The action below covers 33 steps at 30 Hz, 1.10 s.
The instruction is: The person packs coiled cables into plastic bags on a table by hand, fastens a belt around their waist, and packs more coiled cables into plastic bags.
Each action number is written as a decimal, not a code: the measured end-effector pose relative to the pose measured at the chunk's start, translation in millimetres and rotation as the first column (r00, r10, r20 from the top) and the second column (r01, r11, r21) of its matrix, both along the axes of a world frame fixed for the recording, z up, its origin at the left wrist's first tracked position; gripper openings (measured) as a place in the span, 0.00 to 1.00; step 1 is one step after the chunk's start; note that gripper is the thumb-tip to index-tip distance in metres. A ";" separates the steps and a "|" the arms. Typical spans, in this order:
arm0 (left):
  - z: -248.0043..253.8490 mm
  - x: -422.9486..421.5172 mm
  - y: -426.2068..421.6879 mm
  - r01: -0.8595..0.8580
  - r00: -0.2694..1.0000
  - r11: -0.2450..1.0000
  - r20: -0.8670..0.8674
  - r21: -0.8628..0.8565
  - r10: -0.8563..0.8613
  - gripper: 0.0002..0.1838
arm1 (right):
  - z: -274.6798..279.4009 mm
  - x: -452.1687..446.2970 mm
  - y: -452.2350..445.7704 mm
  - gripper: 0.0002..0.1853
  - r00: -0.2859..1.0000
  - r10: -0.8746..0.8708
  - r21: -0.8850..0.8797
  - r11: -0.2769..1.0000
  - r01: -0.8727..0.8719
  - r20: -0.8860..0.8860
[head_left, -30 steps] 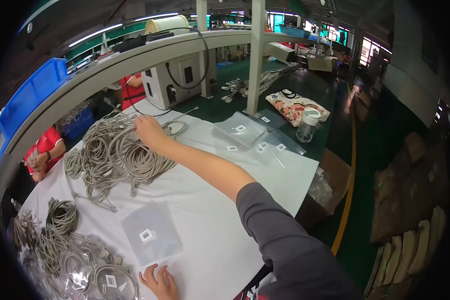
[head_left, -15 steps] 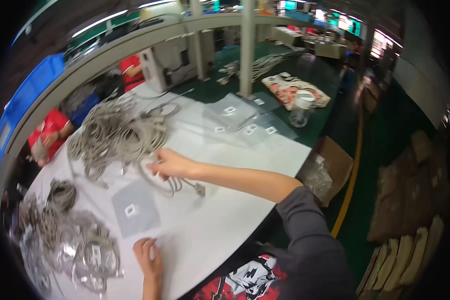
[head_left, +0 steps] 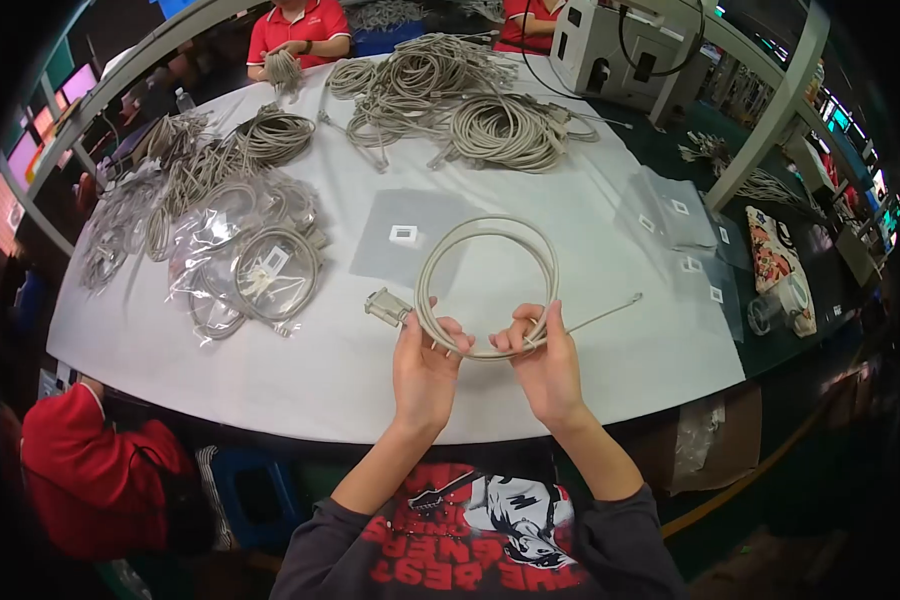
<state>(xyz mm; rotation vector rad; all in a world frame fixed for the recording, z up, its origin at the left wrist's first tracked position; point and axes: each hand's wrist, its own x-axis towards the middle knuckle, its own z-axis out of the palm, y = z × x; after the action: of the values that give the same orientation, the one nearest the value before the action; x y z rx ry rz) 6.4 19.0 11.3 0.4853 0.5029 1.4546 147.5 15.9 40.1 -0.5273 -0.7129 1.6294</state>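
A beige cable, wound into a loose round coil, is held up over the white table. My left hand closes round its lower left side, beside a grey D-shaped serial connector that sticks out leftward. On the lower right side of the coil, my right hand grips with curled fingers. The cable's thin other end points off to the right past that hand. Behind the coil, a flat clear plastic bag with a white label lies on the table, partly covered by the ring.
Bagged coils lie at left, near loose cables. A large cable heap sits at the back. More plastic bags and a clear jar are at right. People in red shirts sit at the far side and lower left.
The view has turned left. My right hand has drawn the cable back from the heap towards me. My left hand, earlier empty near the table edge, now grips the coil too.
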 end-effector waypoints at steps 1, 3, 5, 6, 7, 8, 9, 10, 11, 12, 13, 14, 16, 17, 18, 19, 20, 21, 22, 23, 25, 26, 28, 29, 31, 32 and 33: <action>-6.5 -4.6 1.1 0.024 0.999 0.998 -0.048 0.051 -0.022 0.23 | 1.2 -2.3 -1.9 0.12 0.995 -0.085 -0.076 0.993 0.089 0.048; -14.4 -13.0 1.8 0.058 0.996 0.995 -0.073 0.082 -0.052 0.23 | 2.2 -6.9 -6.6 0.13 0.957 -0.242 -0.214 0.938 0.273 0.158; -17.0 -19.6 2.4 0.139 0.985 0.979 -0.121 0.147 -0.122 0.24 | -8.3 -2.1 -9.0 0.14 0.980 -0.183 -0.177 0.965 0.194 0.072; -14.8 -18.8 2.4 0.123 0.987 0.981 -0.119 0.150 -0.105 0.24 | -15.2 2.9 -9.1 0.15 0.992 -0.123 -0.135 0.983 0.122 -0.005; -10.7 -16.2 2.4 0.121 0.985 0.990 -0.130 0.068 -0.112 0.25 | -19.5 5.7 -8.9 0.15 0.996 -0.051 -0.088 0.995 0.044 -0.079; -5.8 -15.0 2.3 0.117 0.983 0.993 -0.139 -0.017 -0.118 0.26 | -21.8 5.7 -9.5 0.15 0.997 -0.025 -0.085 0.996 0.019 -0.077; -1.3 -15.5 2.2 0.112 0.982 0.988 -0.144 -0.102 -0.126 0.26 | -23.5 6.4 -10.1 0.16 0.996 -0.021 -0.045 0.999 0.017 -0.082; 3.3 -17.1 2.7 0.092 0.985 0.991 -0.136 -0.098 -0.105 0.26 | -24.4 7.6 -9.9 0.17 0.996 -0.020 -0.004 1.000 0.020 -0.085; 8.2 -17.9 3.0 0.086 0.979 0.990 -0.172 -0.115 -0.105 0.27 | -25.1 8.6 -9.8 0.19 0.996 -0.027 0.035 0.999 0.030 -0.089; 12.1 -18.6 3.3 0.085 0.972 0.987 -0.208 -0.134 -0.112 0.28 | -25.8 8.8 -9.7 0.19 0.996 -0.019 0.035 0.999 0.022 -0.083; 13.5 -18.8 3.8 0.087 0.962 0.984 -0.244 -0.156 -0.124 0.29 | -26.8 9.1 -10.4 0.20 0.999 0.020 0.048 0.999 -0.019 -0.028; 12.8 -21.0 5.2 0.088 0.963 0.984 -0.239 -0.158 -0.124 0.29 | -27.8 9.3 -11.2 0.21 0.998 0.055 0.059 0.997 -0.057 0.026; 10.0 -32.4 8.0 0.146 0.965 0.982 -0.203 -0.120 -0.168 0.29 | -27.1 8.2 -12.7 0.22 0.993 0.084 0.065 0.994 -0.089 0.077; 8.3 -37.4 8.7 0.175 0.963 0.979 -0.187 -0.100 -0.191 0.29 | -23.5 6.3 -12.7 0.23 0.993 0.040 0.035 0.998 -0.044 0.113; 6.5 -41.2 9.3 0.179 0.962 0.979 -0.189 -0.102 -0.196 0.29 | -19.4 4.2 -12.1 0.24 0.989 -0.005 0.009 1.000 0.004 0.150; 4.8 -44.5 10.2 0.213 0.954 0.973 -0.196 -0.085 -0.226 0.29 | -16.9 3.2 -11.5 0.25 0.981 -0.048 -0.016 0.999 0.052 0.188; 3.2 -47.2 10.9 0.247 0.945 0.966 -0.203 -0.068 -0.256 0.29 | -15.9 3.4 -11.1 0.25 0.981 -0.052 -0.017 0.998 0.056 0.187; 2.2 -49.2 11.2 0.281 0.935 0.958 -0.209 -0.053 -0.286 0.29 | -15.2 4.0 -10.9 0.26 0.979 -0.011 -0.030 0.999 0.018 0.204; 3.4 -51.5 11.2 0.285 0.934 0.957 -0.208 -0.056 -0.290 0.29 | -14.9 4.6 -11.0 0.26 0.975 0.030 -0.045 0.999 -0.020 0.219; 6.8 -54.0 11.0 0.326 0.917 0.943 -0.220 -0.064 -0.332 0.28 | -14.7 5.0 -11.2 0.26 0.970 0.071 -0.061 0.996 -0.059 0.234; 12.4 -56.7 11.0 0.407 0.877 0.910 -0.245 -0.078 -0.413 0.24 | -13.7 5.8 -9.7 0.26 0.963 0.092 -0.083 0.994 -0.073 0.254; 12.6 -56.4 10.7 0.411 0.875 0.908 -0.244 -0.080 -0.418 0.24 | -13.1 6.3 -8.6 0.26 0.955 0.115 -0.102 0.991 -0.090 0.275; 12.4 -54.9 8.7 0.366 0.786 0.926 -0.502 -0.092 -0.361 0.20 | -13.3 6.0 -7.7 0.26 0.947 0.133 -0.125 0.987 -0.100 0.293; 11.5 -54.1 7.3 0.343 0.717 0.935 -0.617 -0.093 -0.324 0.18 | -15.6 3.3 -7.2 0.25 0.948 0.195 -0.181 0.972 -0.151 0.253; -5.4 -51.6 9.2 0.343 0.783 0.936 -0.526 -0.083 -0.333 0.17 | -22.0 -0.5 -5.6 0.24 0.936 0.311 -0.283 0.924 -0.257 0.163; -16.7 -49.7 11.3 0.335 0.841 0.940 -0.428 -0.071 -0.332 0.15 | -26.9 0.1 -4.4 0.24 0.938 0.306 -0.284 0.925 -0.253 0.163; -21.7 -47.6 12.2 0.326 0.887 0.943 -0.325 -0.060 -0.327 0.14 | -34.0 0.7 -2.8 0.24 0.905 0.415 -0.285 0.883 -0.373 0.099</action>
<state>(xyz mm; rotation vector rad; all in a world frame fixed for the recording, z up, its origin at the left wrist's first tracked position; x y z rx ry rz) -41.1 31.1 -10.4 0.7810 0.6559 1.0491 148.2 13.2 6.1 -0.7428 -0.7625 2.1015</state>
